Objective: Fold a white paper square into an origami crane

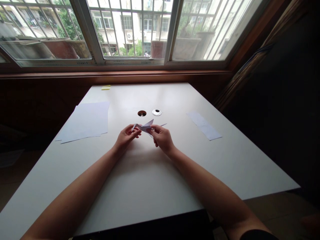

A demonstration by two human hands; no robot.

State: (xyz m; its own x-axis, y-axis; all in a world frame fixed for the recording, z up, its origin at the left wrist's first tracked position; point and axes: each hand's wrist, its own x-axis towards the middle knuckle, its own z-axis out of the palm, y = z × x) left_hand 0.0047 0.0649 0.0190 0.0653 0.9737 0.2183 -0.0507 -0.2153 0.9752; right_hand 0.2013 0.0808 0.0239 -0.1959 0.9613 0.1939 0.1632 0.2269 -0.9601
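A folded white paper crane (145,127) is held between my two hands, above the middle of the white table (160,186). Its bent head and neck point left, one wing rises, and a thin tail sticks out to the right. My left hand (126,137) pinches the crane near its neck with thumb and fingers. On the other side, my right hand (162,136) grips the body and wing base between thumb and forefinger. Parts of the crane's underside are hidden behind my fingers.
White paper sheets (86,121) lie stacked at the left, a paper strip (204,125) at the right. Beyond my hands are a round cable hole (142,113) and its loose cover (156,112). Yellow sticky notes (106,87) sit at the far edge, below a barred window (132,30).
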